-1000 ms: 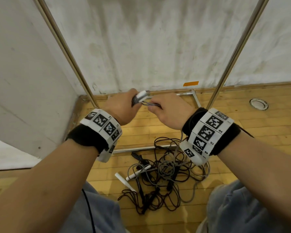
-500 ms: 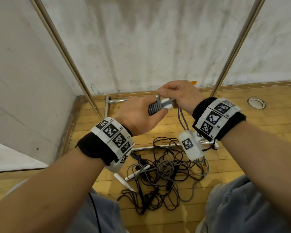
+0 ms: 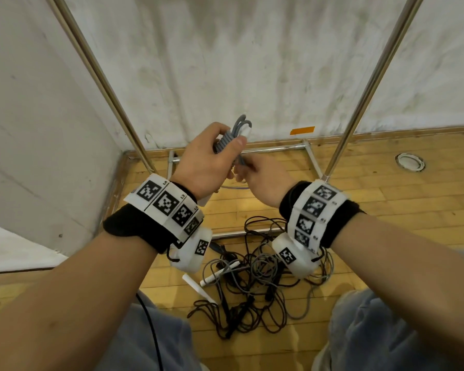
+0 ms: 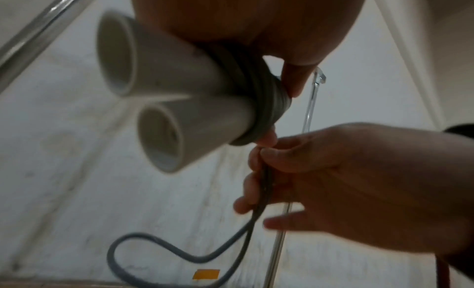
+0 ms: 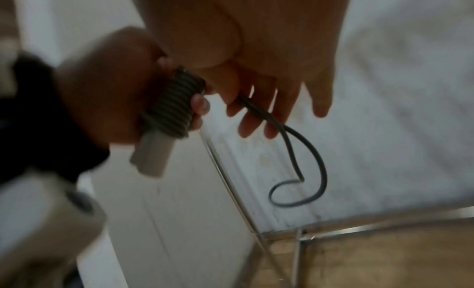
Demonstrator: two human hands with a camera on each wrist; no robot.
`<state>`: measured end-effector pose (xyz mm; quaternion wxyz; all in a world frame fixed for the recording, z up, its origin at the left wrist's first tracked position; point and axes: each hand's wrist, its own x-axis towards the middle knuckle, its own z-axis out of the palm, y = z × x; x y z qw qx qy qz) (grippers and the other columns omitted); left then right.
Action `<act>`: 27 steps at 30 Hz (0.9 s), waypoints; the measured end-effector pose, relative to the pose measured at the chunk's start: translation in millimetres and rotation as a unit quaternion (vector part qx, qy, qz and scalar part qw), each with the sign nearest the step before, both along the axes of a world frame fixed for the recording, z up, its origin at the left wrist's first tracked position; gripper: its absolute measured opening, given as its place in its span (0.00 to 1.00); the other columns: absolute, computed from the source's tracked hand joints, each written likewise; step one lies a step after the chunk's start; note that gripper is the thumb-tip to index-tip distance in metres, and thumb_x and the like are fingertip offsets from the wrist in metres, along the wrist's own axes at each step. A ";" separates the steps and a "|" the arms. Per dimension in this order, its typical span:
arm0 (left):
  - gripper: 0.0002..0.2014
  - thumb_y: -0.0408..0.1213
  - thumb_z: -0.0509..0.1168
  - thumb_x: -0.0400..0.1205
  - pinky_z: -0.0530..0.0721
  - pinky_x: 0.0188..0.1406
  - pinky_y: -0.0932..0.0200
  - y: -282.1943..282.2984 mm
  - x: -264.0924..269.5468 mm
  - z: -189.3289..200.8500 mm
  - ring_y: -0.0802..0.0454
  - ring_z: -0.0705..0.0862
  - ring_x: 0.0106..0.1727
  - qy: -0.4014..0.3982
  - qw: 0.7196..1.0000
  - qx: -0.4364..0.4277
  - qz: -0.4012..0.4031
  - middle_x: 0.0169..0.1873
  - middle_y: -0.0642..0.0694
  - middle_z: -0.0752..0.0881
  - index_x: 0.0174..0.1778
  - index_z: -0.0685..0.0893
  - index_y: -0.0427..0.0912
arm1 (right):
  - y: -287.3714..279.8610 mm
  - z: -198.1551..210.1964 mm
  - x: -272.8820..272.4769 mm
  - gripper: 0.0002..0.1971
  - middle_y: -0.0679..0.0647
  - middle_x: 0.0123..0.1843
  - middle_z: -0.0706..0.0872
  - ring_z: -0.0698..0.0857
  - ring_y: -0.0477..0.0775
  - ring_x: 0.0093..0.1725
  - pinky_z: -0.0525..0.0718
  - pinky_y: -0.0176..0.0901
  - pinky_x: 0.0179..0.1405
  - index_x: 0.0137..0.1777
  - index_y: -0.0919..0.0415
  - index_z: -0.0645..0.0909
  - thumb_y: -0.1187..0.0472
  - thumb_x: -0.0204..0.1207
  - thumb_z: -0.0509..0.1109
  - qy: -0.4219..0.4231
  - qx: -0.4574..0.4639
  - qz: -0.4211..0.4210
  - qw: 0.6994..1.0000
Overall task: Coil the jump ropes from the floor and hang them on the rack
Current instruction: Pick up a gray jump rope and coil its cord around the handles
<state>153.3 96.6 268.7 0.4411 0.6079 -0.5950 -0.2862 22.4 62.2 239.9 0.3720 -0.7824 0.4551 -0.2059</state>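
You stand in a corner of a room with stained white walls and a wooden floor (image 3: 386,199), and the metal rack (image 3: 370,84) rises in front of you with its poles on both sides. Your left hand (image 3: 204,162) is closed around the two white handles (image 4: 164,101) of the grey rope (image 5: 170,109), which is already wound in tight turns around them; your thumb presses on the turns from the front. Your right hand (image 3: 263,180) is just below and touching the bundle; thumb and first finger pinch the doubled free end of the rope close to the handles, while the other fingers (image 5: 320,101) are spread and almost straight. Only a short loop (image 4: 164,249) hangs free under this hand. In my judgement you are at the last turns of the winding, so keep the loop under light tension, lay each turn beside the one before and not over it, and do not relax the left thumb until the end is tucked in, otherwise the turns can spring loose. It seems wise to leave a small loop free, because the bundle has to hang on the rack. The other ropes (image 3: 252,285), black and grey, lie in a tangled pile on the floor between your knees, not yet coiled.
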 end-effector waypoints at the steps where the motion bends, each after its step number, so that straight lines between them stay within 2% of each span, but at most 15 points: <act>1: 0.10 0.45 0.63 0.84 0.84 0.25 0.54 -1.2 2.7 1.6 0.49 0.85 0.27 0.001 1.000 -0.003 0.002 0.32 0.45 0.85 0.51 0.76 0.42 | -0.8 2.2 -0.9 0.09 0.50 0.37 0.80 0.77 0.43 0.33 0.74 0.37 0.33 0.44 0.55 0.75 0.61 0.84 0.56 -0.037 0.033 0.003 0.999; 2: 0.10 0.46 0.63 0.84 0.86 0.28 0.51 -2.7 7.0 2.9 0.48 0.86 0.28 -0.003 1.000 -0.003 0.010 0.33 0.44 0.85 0.52 0.76 0.42 | -1.8 4.4 -1.8 0.09 0.48 0.36 0.78 0.75 0.40 0.32 0.73 0.35 0.32 0.45 0.55 0.76 0.60 0.84 0.56 -0.059 0.040 0.002 0.997; 4: 0.12 0.48 0.64 0.83 0.87 0.33 0.46 -6.7 18.3 1.6 0.47 0.87 0.31 -0.052 0.998 0.001 0.033 0.36 0.44 0.86 0.54 0.76 0.44 | -4.3 6.1 -4.3 0.06 0.44 0.37 0.76 0.75 0.41 0.35 0.72 0.37 0.35 0.51 0.56 0.77 0.58 0.83 0.59 -0.055 -0.020 -0.007 0.998; 6: 0.15 0.52 0.63 0.82 0.85 0.35 0.47 -8.4 27.2 -4.4 0.45 0.86 0.35 -0.170 0.984 0.004 0.048 0.37 0.47 0.85 0.58 0.75 0.47 | -7.8 6.0 -8.2 0.07 0.46 0.38 0.77 0.76 0.48 0.38 0.70 0.41 0.37 0.53 0.58 0.79 0.58 0.82 0.61 0.001 -0.098 -0.009 0.995; 8: 0.16 0.56 0.62 0.81 0.79 0.30 0.53 -10.1 32.4 -12.2 0.47 0.83 0.35 -0.272 0.960 0.012 0.063 0.34 0.53 0.81 0.58 0.73 0.50 | -10.9 5.2 -10.8 0.09 0.49 0.35 0.77 0.76 0.52 0.36 0.67 0.43 0.34 0.46 0.59 0.78 0.57 0.83 0.59 0.081 -0.133 0.006 0.988; 10: 0.17 0.57 0.60 0.82 0.72 0.24 0.58 -13.3 36.8 -18.3 0.52 0.79 0.31 -0.334 0.938 0.038 0.086 0.32 0.57 0.77 0.58 0.72 0.50 | -11.1 4.4 -12.9 0.13 0.48 0.31 0.75 0.74 0.50 0.31 0.64 0.43 0.27 0.40 0.56 0.74 0.54 0.84 0.56 0.165 -0.143 0.022 0.976; 13: 0.18 0.56 0.60 0.83 0.71 0.25 0.58 -16.5 42.9 -23.3 0.50 0.77 0.32 -0.399 0.909 0.081 0.089 0.37 0.52 0.79 0.63 0.70 0.51 | -8.0 7.4 -12.6 0.13 0.45 0.30 0.72 0.71 0.46 0.29 0.61 0.41 0.24 0.39 0.54 0.71 0.53 0.84 0.55 0.210 -0.175 0.063 0.960; 15: 0.17 0.56 0.60 0.82 0.73 0.30 0.57 -16.0 40.4 -25.9 0.50 0.77 0.36 -0.411 0.905 0.098 0.050 0.40 0.53 0.79 0.64 0.72 0.54 | -5.8 13.0 -12.2 0.12 0.44 0.30 0.71 0.70 0.43 0.29 0.61 0.38 0.25 0.39 0.53 0.70 0.55 0.84 0.56 0.185 -0.193 0.096 0.959; 16: 0.14 0.56 0.61 0.82 0.72 0.31 0.57 -15.6 36.5 -26.8 0.52 0.77 0.37 -0.407 0.907 0.104 0.026 0.40 0.55 0.80 0.61 0.75 0.56 | -5.8 16.1 -12.7 0.12 0.42 0.30 0.70 0.69 0.41 0.29 0.61 0.38 0.26 0.39 0.53 0.70 0.56 0.84 0.56 0.166 -0.204 0.103 0.959; 19: 0.10 0.53 0.64 0.80 0.71 0.31 0.59 -12.2 21.9 -27.9 0.54 0.80 0.40 -0.386 0.916 0.104 -0.035 0.41 0.56 0.83 0.55 0.79 0.57 | -10.3 21.1 -16.5 0.11 0.44 0.31 0.72 0.71 0.46 0.32 0.63 0.40 0.33 0.39 0.55 0.73 0.56 0.84 0.56 0.129 -0.231 0.090 0.960; 22: 0.15 0.53 0.65 0.80 0.75 0.39 0.57 -9.4 10.8 -28.1 0.51 0.81 0.46 -0.388 0.915 0.088 -0.065 0.48 0.53 0.86 0.62 0.79 0.58 | -14.0 21.5 -20.2 0.14 0.50 0.36 0.79 0.76 0.51 0.38 0.68 0.42 0.39 0.42 0.60 0.80 0.56 0.83 0.58 0.100 -0.234 0.073 0.964; 24: 0.16 0.54 0.64 0.80 0.79 0.41 0.54 -7.1 5.9 -27.7 0.48 0.83 0.48 -0.386 0.917 0.076 -0.074 0.48 0.53 0.86 0.63 0.77 0.59 | -14.6 22.1 -20.8 0.13 0.48 0.36 0.79 0.76 0.49 0.39 0.68 0.39 0.38 0.44 0.60 0.83 0.55 0.83 0.59 0.074 -0.231 0.056 0.969; 27: 0.17 0.60 0.62 0.77 0.81 0.38 0.53 -4.0 -0.5 -25.5 0.48 0.84 0.43 -0.369 0.925 0.040 -0.082 0.41 0.54 0.85 0.55 0.79 0.56 | -16.6 24.5 -21.0 0.11 0.44 0.34 0.78 0.77 0.45 0.35 0.71 0.34 0.30 0.40 0.54 0.81 0.54 0.81 0.62 0.015 -0.200 0.013 0.980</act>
